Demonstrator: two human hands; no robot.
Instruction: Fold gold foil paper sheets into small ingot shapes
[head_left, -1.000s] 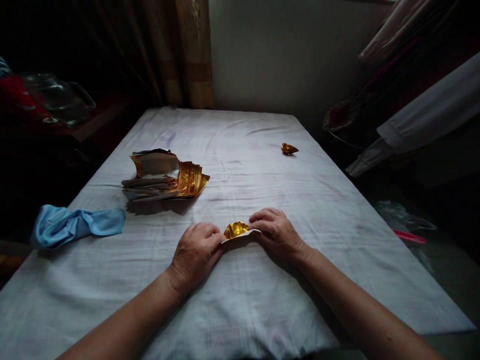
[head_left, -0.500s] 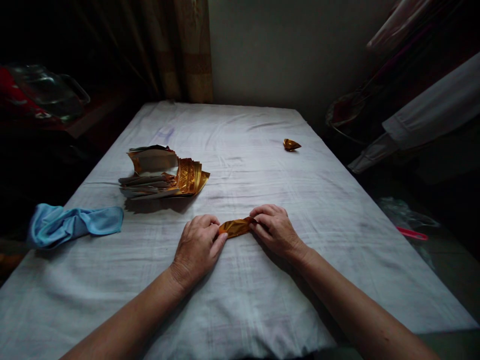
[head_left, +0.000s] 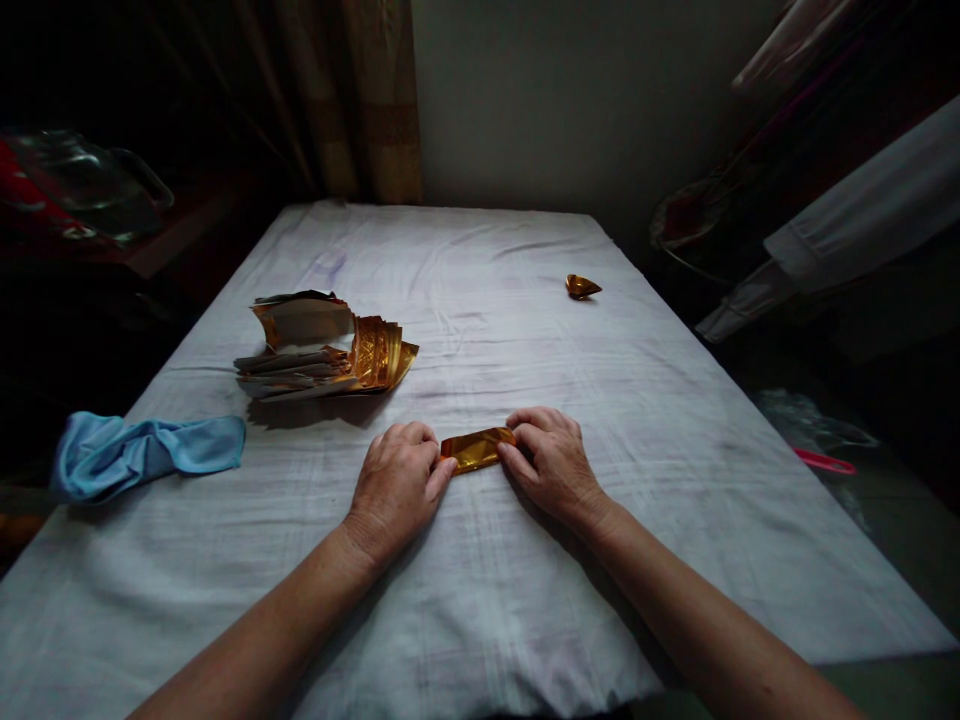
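Note:
A folded strip of gold foil paper (head_left: 478, 451) lies low over the white cloth between my two hands. My left hand (head_left: 397, 475) pinches its left end, thumb in front and fingers curled behind. At the right end, my right hand (head_left: 551, 455) grips it the same way. Beyond my left hand, a bent stack of gold foil paper (head_left: 379, 355) stands fanned on its edges, grey backs showing. One small folded gold foil piece (head_left: 583, 288) with a pointed tip sits farther off to the right.
A crumpled light blue cloth (head_left: 154, 455) lies at the left edge of the table covered in white cloth (head_left: 480, 620). Past that side stands a glass jug (head_left: 97, 190). Hanging clothes (head_left: 862, 220) and a clear plastic bag (head_left: 810, 420) are off the right edge.
The strip between my hands looks flatter and wider, its edges straighter than before. Both hands keep hold of its ends and have barely shifted.

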